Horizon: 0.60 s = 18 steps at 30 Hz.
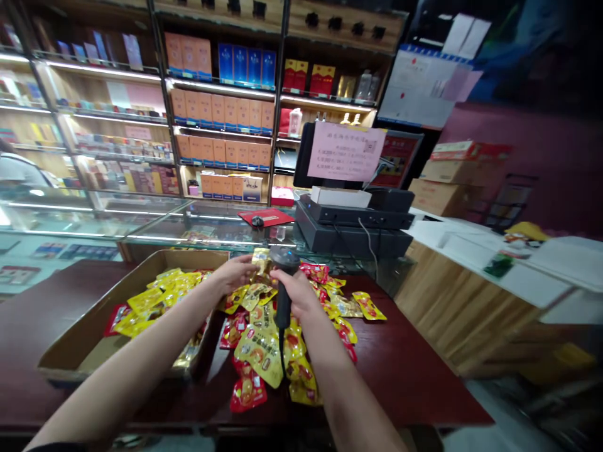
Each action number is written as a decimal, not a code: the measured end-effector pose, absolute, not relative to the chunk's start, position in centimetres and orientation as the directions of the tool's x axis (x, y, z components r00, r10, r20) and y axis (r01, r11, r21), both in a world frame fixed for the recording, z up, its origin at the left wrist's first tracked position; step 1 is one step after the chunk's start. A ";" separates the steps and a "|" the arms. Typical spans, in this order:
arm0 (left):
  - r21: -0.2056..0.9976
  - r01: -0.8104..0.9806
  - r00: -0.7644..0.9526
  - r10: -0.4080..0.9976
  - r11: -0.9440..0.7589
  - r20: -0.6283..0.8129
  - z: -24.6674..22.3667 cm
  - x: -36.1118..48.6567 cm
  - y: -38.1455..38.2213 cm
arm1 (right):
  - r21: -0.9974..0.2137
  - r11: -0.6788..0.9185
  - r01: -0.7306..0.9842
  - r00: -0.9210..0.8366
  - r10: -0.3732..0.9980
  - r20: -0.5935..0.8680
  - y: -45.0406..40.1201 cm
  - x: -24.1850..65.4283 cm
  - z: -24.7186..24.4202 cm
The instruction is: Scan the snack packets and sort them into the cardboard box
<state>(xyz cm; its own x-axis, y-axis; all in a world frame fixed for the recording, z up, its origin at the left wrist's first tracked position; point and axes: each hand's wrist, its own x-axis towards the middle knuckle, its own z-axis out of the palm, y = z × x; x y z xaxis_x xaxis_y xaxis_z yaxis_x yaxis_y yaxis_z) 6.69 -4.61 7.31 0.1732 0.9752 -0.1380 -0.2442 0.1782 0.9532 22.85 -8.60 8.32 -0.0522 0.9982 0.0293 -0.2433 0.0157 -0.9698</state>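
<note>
My left hand (237,274) pinches a small gold-and-white packet (260,260) above the pile. Close to it on the right, my right hand (296,290) is wrapped round a black handheld scanner (283,301), its head up near the packet and its cord hanging down over the pile. Beneath both hands, yellow, red and gold snack packets (264,348) lie heaped on the dark red table. Left of the pile, an open cardboard box (98,301) holds more yellow packets (160,295), partly hidden behind my left forearm.
Past the dark red table (405,370) stands a glass counter (217,216) with a red mat (266,217) and mouse. A monitor (306,157) and black cash drawer (348,232) are beyond the pile. A wooden counter (461,301) is at right; a person (19,169) is far left.
</note>
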 end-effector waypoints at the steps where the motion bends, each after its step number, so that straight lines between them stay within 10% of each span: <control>1: 0.966 -0.216 0.126 0.985 0.142 -0.117 8.1 5.0 -5.4 | -0.958 -0.019 -0.286 -0.125 0.992 0.018 -8.6 21.5 8.8; 6: 0.986 0.147 -0.307 0.944 -0.079 0.121 10.4 -3.9 -9.2 | -0.907 -0.195 -0.374 -0.512 0.859 0.026 -9.3 14.6 10.9; 11: 0.705 0.693 -0.378 0.755 -0.153 0.535 8.9 -5.3 -10.8 | -0.896 -0.278 -0.347 -0.555 0.831 -0.043 -10.5 14.0 9.9; 18: 0.939 0.200 0.176 0.953 -0.279 0.245 6.0 9.5 -9.9 | -0.769 -0.302 -0.563 -0.349 0.931 -0.110 -12.3 26.5 7.4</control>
<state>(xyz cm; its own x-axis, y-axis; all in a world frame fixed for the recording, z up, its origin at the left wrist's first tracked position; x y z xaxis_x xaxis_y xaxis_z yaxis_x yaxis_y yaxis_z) 9.50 -9.88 6.05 0.1755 0.9534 0.2454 0.1998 -0.2786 0.9394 26.53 -12.30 7.36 -0.3490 0.9307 -0.1100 -0.5631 -0.3020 -0.7692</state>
